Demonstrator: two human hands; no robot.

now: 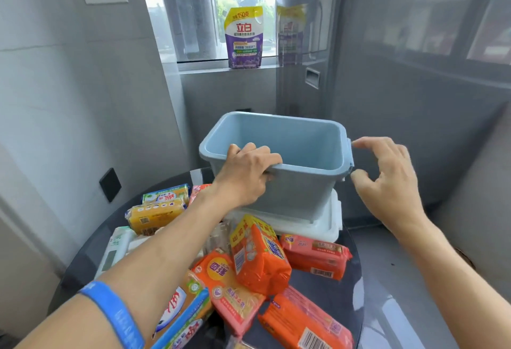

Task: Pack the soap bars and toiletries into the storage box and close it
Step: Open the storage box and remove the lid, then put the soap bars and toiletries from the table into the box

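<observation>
Two hands: left grip [246, 171] clasps blue box [304, 188] rim, right grip [387, 180] spread, empty

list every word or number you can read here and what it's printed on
"150克" and "立白": purple and yellow stand-up detergent pouch on the window sill.
"奇强": orange wrapped soap bar in the pile on the table.
All other wrappers' print, including the barcodes: too small or blurred to read.
</observation>
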